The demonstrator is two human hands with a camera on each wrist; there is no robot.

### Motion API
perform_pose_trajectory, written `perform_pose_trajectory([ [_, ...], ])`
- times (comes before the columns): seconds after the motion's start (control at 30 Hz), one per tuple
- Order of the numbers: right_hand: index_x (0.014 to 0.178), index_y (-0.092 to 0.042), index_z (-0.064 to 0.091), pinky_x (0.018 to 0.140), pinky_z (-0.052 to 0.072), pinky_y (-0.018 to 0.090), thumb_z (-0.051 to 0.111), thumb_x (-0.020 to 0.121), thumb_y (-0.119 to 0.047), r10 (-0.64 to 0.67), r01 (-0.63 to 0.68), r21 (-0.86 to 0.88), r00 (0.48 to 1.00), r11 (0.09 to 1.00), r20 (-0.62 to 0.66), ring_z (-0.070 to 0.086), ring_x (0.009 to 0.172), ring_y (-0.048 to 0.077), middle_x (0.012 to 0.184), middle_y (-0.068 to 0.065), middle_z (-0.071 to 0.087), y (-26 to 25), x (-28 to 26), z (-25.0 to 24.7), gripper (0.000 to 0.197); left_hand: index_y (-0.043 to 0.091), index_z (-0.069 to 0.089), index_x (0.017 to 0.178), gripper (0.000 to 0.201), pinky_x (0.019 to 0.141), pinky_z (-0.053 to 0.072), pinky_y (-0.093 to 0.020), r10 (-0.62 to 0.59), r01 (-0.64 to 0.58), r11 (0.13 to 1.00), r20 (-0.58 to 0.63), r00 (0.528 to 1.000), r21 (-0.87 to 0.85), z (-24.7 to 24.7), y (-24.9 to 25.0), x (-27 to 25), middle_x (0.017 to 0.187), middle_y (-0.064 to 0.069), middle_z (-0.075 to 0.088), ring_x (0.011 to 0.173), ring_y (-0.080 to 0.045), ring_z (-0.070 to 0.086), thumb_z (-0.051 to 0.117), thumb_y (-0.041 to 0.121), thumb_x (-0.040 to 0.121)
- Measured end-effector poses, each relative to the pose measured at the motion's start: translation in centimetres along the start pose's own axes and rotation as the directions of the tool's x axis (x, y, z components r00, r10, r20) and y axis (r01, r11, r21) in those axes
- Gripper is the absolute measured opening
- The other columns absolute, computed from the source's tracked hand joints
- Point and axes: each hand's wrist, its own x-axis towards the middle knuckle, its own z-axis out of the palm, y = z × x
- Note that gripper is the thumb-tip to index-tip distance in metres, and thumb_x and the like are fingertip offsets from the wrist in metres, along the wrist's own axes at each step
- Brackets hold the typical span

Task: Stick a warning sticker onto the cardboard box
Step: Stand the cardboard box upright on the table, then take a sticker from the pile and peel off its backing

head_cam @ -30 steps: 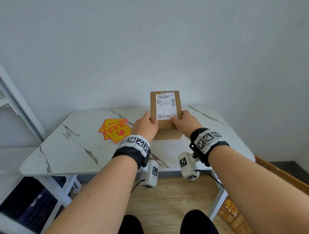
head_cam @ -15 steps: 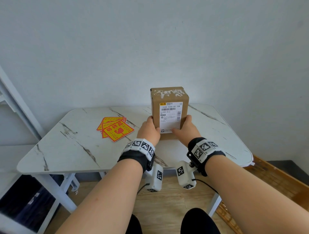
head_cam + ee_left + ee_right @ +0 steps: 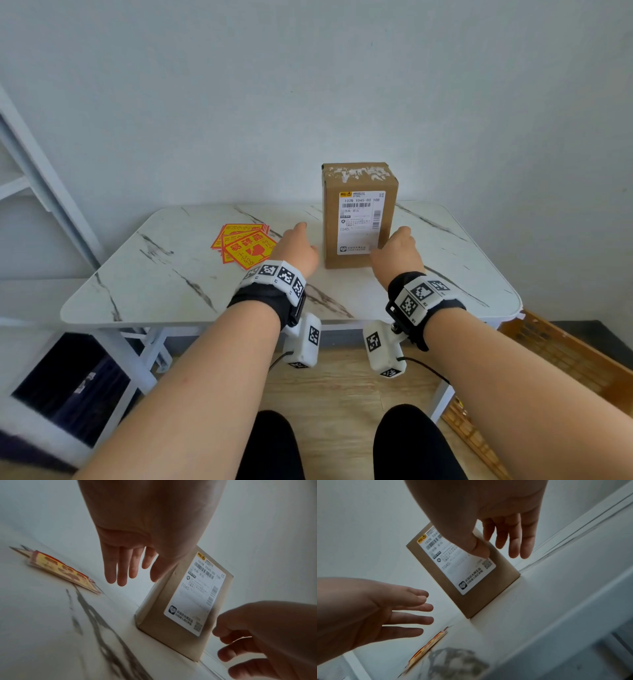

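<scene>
The brown cardboard box (image 3: 359,219) stands upright on the marble table (image 3: 171,274), its white shipping label (image 3: 359,222) facing me. A small pile of red-and-yellow warning stickers (image 3: 245,246) lies flat to its left. My left hand (image 3: 297,248) hovers between the stickers and the box, fingers (image 3: 126,568) straight and holding nothing. My right hand (image 3: 397,250) is at the box's lower right corner, fingers (image 3: 513,538) spread and empty. Its thumb overlaps the label in the right wrist view; I cannot tell if it touches.
A white wall rises right behind the table. A white shelf frame (image 3: 41,178) leans at the left and a brown slatted crate (image 3: 565,359) sits on the floor at the right. My knees are below the table's front edge.
Both hands gripped the box, turned its label toward me and set it upright on the table. Now they have let go and moved apart to either side.
</scene>
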Motion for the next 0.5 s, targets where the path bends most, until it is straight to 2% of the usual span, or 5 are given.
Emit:
perform_pose_trajectory([
  [0.1, 0.117, -0.006, 0.045, 0.085, 0.051, 0.043, 0.043, 0.088, -0.008, -0.08, 0.083, -0.039, 0.995, 0.996, 0.057, 0.058, 0.103, 0.033, 0.12, 0.014, 0.054, -1.0, -1.1, 0.2, 0.03, 0.01, 0.031, 0.148, 0.054, 0.097, 0.044, -0.037, -0.014, 0.015, 1.0, -0.019, 1.0, 0.013, -1.3, -1.5, -0.7, 0.142, -0.016, 0.047, 0.127, -0.033, 0.051, 0.041, 0.01, 0.096],
  [0.27, 0.096, -0.009, 0.053, 0.061, 0.041, 0.028, 0.041, 0.088, -0.007, -0.261, 0.282, -0.081, 0.944, 0.956, 0.202, 0.055, 0.081, 0.025, 0.09, 0.006, 0.058, -4.1, -3.1, 2.0, 0.015, 0.007, 0.041, 0.144, 0.051, 0.105, 0.04, -0.04, -0.083, 0.081, 0.993, 0.019, 0.996, 0.088, -2.8, -5.1, -1.2, 0.147, -0.015, 0.043, 0.133, -0.034, 0.046, 0.037, -0.001, 0.093],
  [0.33, 0.1, -0.01, 0.057, 0.068, 0.046, 0.029, 0.042, 0.087, -0.007, -0.298, 0.329, -0.075, 0.916, 0.941, 0.27, 0.058, 0.088, 0.026, 0.098, 0.007, 0.061, -5.2, -3.6, 3.6, 0.02, 0.009, 0.043, 0.144, 0.051, 0.107, 0.04, -0.041, -0.121, 0.115, 0.984, 0.037, 0.992, 0.132, -3.2, -6.8, -1.3, 0.149, -0.013, 0.042, 0.134, -0.033, 0.045, 0.038, 0.0, 0.094],
  [0.4, 0.114, -0.012, 0.059, 0.084, 0.05, 0.033, 0.043, 0.086, -0.006, -0.318, 0.368, -0.089, 0.883, 0.926, 0.346, 0.059, 0.102, 0.026, 0.118, 0.009, 0.06, -6.1, -3.8, 5.2, 0.033, 0.011, 0.039, 0.147, 0.052, 0.108, 0.037, -0.04, -0.153, 0.132, 0.971, 0.094, 0.984, 0.199, -3.4, -8.3, -1.3, 0.153, -0.012, 0.037, 0.137, -0.033, 0.042, 0.037, 0.002, 0.095],
  [0.5, 0.134, -0.014, 0.05, 0.1, 0.046, 0.038, 0.041, 0.089, -0.006, -0.319, 0.414, -0.134, 0.837, 0.9, 0.444, 0.052, 0.122, 0.028, 0.138, 0.01, 0.049, -7.4, -3.6, 7.1, 0.047, 0.012, 0.024, 0.153, 0.058, 0.115, 0.031, -0.04, -0.155, 0.09, 0.955, 0.217, 0.964, 0.282, -3.3, -10.2, -1.2, 0.163, -0.008, 0.016, 0.146, -0.03, 0.028, 0.033, 0.003, 0.097],
])
